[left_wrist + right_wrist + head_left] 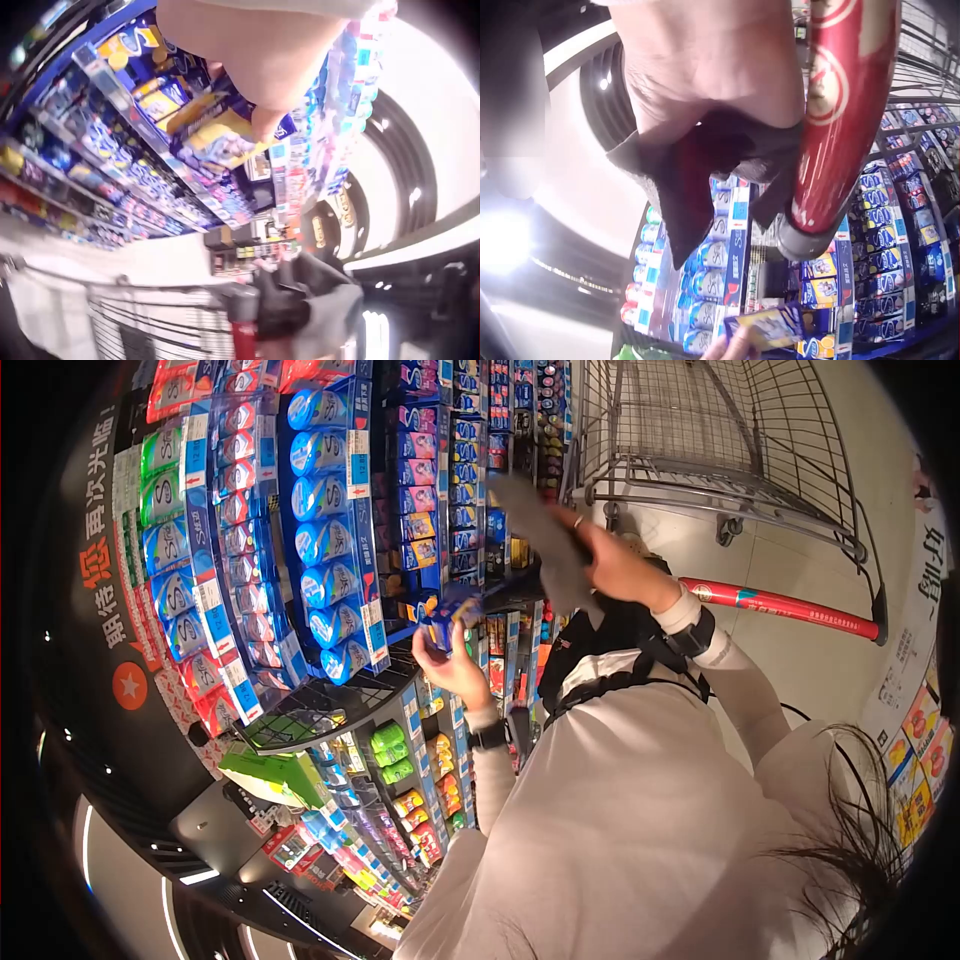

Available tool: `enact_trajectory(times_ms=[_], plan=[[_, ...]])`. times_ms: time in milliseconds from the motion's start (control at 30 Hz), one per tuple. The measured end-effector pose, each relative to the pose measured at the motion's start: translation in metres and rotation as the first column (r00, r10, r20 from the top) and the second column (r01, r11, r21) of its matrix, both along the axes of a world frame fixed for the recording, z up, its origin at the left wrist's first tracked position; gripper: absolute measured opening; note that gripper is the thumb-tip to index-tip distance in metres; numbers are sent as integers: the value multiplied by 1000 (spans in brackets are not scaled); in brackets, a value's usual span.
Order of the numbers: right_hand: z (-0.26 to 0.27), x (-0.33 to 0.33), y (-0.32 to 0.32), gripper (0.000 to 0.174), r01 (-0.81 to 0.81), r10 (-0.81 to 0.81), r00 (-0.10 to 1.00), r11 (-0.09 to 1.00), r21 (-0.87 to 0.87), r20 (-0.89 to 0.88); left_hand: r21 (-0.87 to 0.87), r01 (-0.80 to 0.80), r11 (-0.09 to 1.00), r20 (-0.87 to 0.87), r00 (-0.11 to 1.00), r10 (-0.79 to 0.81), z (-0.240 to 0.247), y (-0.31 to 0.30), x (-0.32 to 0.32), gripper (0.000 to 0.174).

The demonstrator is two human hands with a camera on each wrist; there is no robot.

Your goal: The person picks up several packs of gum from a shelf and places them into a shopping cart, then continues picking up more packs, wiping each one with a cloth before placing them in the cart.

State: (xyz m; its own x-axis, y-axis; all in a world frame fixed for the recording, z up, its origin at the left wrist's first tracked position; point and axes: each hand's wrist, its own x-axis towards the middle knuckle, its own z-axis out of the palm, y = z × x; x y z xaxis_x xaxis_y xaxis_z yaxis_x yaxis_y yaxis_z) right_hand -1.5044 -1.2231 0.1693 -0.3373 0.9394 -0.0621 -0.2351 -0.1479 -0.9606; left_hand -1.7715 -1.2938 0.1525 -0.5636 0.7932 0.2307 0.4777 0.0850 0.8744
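Looking down from the head camera, we see a person standing at tall shop shelves (pixel 358 470) packed with blue boxes on the left. Their left hand (pixel 455 665) is curled round a small blue and yellow cardboard packet (pixel 447 618), held up just in front of a shelf edge. We cannot tell whether it touches the stock there. Their right hand (pixel 615 565), raised farther off and to the right, grips a limp grey cloth (pixel 545 540) that trails from the fist. Beyond it stands a wire shopping trolley (pixel 730 430) with a red plastic handle bar (pixel 780 605).

We judge that the packet could slip, since the hold seems to be by fingertips and thumb alone. The dangling cloth could also brush neighbouring boxes and knock them off the shelf.

Only the left wrist view shows the thumb (pixel 266 124) pressed on the packet's yellow face. Only the right wrist view shows the cloth bunched in the palm with the red bar close beside it, and the packet small at the bottom edge. Neither wrist view shows the person's body.
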Motion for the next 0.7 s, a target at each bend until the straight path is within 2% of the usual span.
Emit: enact_trajectory(times_ms=[33, 67, 100, 167, 233, 267, 300, 367, 400, 467, 500, 533, 567, 600, 633, 667, 700], plan=[[6, -8, -2, 77, 4, -11, 999, 980, 197, 32, -42, 70, 997, 169, 984, -62, 13, -8, 9, 47], [7, -20, 3, 81, 22, -24, 1000, 930, 366, 2, -19, 164, 986, 369, 918, -145, 28, -8, 22, 46], [16, -28, 4, 82, -22, 8, 999, 905, 424, 34, 23, 247, 969, 550, 806, -219, 42, -9, 32, 45], [28, -53, 2, 80, -58, 68, 998, 864, 500, -1, 49, 324, 945, 658, 701, -274, 55, -8, 38, 47], [33, -71, -4, 74, -243, 262, 965, 879, 409, 10, 27, 250, 968, 602, 769, -215, 79, 4, 59, 48], [32, -87, -10, 66, -79, 113, 992, 896, 436, -52, 17, 248, 969, 627, 752, -203, 92, 11, 65, 52], [31, -91, -18, 55, -32, 41, 999, 923, 384, -14, 42, 283, 958, 724, 652, -224, 104, 16, 70, 52], [31, -98, -14, 44, 55, -98, 992, 906, 420, 81, 36, 212, 977, 805, 573, -154, 75, 16, 60, 56], [30, -97, -13, 44, 51, -96, 992, 905, 423, 85, 3, 109, 994, 867, 495, -57, 68, 15, 61, 57], [28, -96, -12, 26, 63, -157, 968, 906, 418, 195, -12, 79, 997, 872, 489, -28, 67, 23, 67, 56], [25, -97, -14, 26, 60, -156, 968, 905, 421, 197, -28, 51, 998, 875, 484, -1, 70, 26, 70, 56], [22, -99, -13, 21, 102, -110, 994, 969, 224, 22, -14, -2, 1000, 877, 481, 14, 89, 29, 84, 54], [21, -98, -11, 17, 97, -93, 983, 995, 16, -159, 67, 17, 998, 911, 407, -68, 83, 28, 78, 52], [23, -96, -19, 26, -15, -1, 972, 997, -70, -234, 89, 92, 992, 836, 534, -124, 84, 26, 74, 54], [41, -97, -15, 42, 102, -64, 980, 976, 194, -190, 97, 168, 981, 743, 644, -184, 85, 25, 71, 55], [48, -95, -15, 48, 44, -5, 976, 985, 169, -220, 192, 201, 961, 679, 680, -278, 82, 23, 74, 62], [52, -95, -18, 54, -16, 51, 967, 990, 139, -250, 193, 195, 961, 681, 679, -275, 84, 23, 74, 62]])
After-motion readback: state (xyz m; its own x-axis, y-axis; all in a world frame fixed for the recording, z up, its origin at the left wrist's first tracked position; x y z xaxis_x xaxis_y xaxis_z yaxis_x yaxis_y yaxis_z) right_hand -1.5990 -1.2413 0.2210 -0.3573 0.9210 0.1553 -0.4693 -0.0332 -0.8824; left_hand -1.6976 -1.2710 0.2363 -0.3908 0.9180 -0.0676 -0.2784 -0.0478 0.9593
